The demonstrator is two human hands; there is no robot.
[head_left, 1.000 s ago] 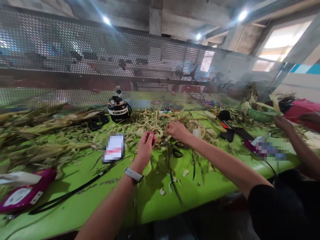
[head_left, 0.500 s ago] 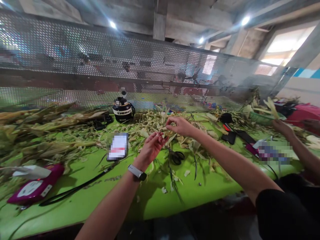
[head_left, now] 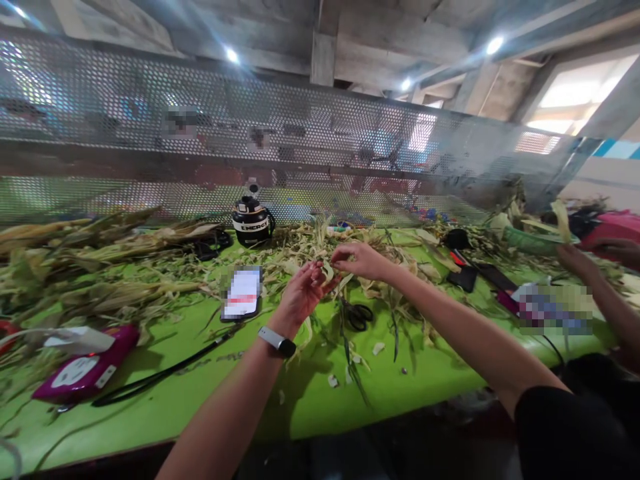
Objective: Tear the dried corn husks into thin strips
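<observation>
My left hand (head_left: 301,295), with a white watch on the wrist, is raised over the green table (head_left: 200,393) with its fingers curled round a pale strip of corn husk (head_left: 327,272). My right hand (head_left: 360,259) pinches the same husk strip from the right, fingertips touching those of the left hand. Black scissors (head_left: 358,315) lie on the table just below both hands. Loose husk strips (head_left: 310,250) are heaped behind the hands.
A phone (head_left: 242,294) lies left of my hands, a black mug (head_left: 251,222) behind it, a magenta device (head_left: 85,369) and black cord (head_left: 165,372) at the left. Dried stalks (head_left: 100,267) cover the left. Another person's hand (head_left: 575,259) works at the right. A perforated metal screen (head_left: 300,153) backs the table.
Both hands rose off the table with the husk strip and came together; the left palm turned upward, and the view shifted slightly left.
</observation>
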